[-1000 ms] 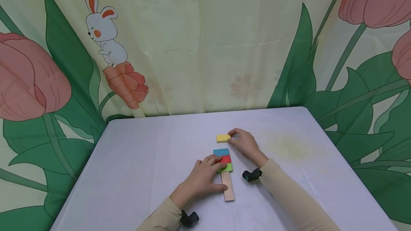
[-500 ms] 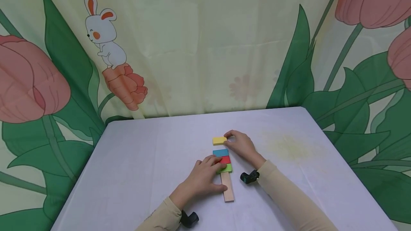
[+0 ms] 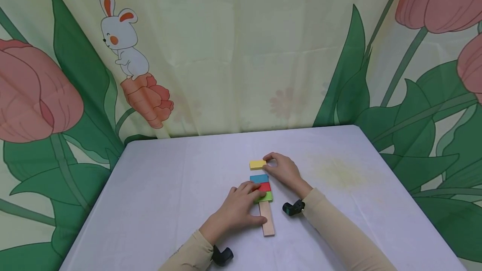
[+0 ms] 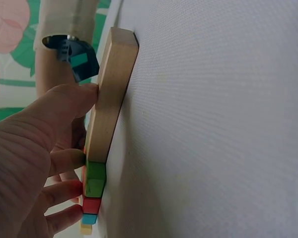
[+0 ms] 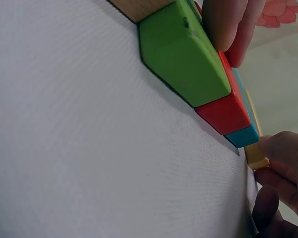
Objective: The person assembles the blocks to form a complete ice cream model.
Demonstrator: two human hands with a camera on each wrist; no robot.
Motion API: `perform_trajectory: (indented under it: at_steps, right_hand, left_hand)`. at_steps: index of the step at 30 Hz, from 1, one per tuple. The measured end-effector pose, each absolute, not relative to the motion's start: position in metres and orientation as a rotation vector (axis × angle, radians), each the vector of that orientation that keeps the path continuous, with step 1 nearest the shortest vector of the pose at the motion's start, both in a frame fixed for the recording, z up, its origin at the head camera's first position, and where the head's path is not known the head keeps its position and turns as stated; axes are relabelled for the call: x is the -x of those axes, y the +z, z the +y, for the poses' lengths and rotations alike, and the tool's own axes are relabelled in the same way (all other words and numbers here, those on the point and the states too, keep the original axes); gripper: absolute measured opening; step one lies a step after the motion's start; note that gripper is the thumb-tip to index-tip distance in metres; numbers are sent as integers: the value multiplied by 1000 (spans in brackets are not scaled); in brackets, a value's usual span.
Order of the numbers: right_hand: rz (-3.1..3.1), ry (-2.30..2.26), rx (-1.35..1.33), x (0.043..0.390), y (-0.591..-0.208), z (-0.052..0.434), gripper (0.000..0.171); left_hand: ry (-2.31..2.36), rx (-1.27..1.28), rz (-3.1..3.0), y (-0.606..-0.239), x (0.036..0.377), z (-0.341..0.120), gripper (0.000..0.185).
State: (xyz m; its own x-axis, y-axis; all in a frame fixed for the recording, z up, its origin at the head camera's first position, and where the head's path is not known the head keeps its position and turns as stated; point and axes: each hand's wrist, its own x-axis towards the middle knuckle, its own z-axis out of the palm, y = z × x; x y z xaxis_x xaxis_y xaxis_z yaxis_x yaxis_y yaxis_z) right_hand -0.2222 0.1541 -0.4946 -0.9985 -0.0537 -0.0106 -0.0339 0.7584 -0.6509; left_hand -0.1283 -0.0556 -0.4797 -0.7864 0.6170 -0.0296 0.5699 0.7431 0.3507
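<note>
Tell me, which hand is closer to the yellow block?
Right. The right hand pinches the yellow block at its end; the left hand rests farther back on the red and green blocks.

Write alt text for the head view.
On a white table, the right hand pinches a yellow block just beyond a touching row of blue, red and green blocks, which the left hand steadies.

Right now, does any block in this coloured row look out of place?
Yes. The flat yellow wooden block, pinched by the right hand, lies apart from the row of blue block, red block and green block, leaving a gap.
</note>
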Motion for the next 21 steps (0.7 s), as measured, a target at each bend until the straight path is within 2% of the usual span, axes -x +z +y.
perform_trajectory:
  at_steps: [9,14,18,21]
  right_hand:
    - [2916,-1095,76,222,-496,157,30]
    - [2911,-1158,91,223,-499,162,28]
    - [2819,-1278,31,225,-500,166,30]
    - [2723,-1362,-27,226,-498,168,30]
  left_hand:
    - [477,-968,2792,-479,131,-55,68]
    - [651,-931,2800,-475,141,-58,55]
    - [1049,-745,2729,-473,156,-64,41]
    - [1329,-535,2605,-475,170,-68,40]
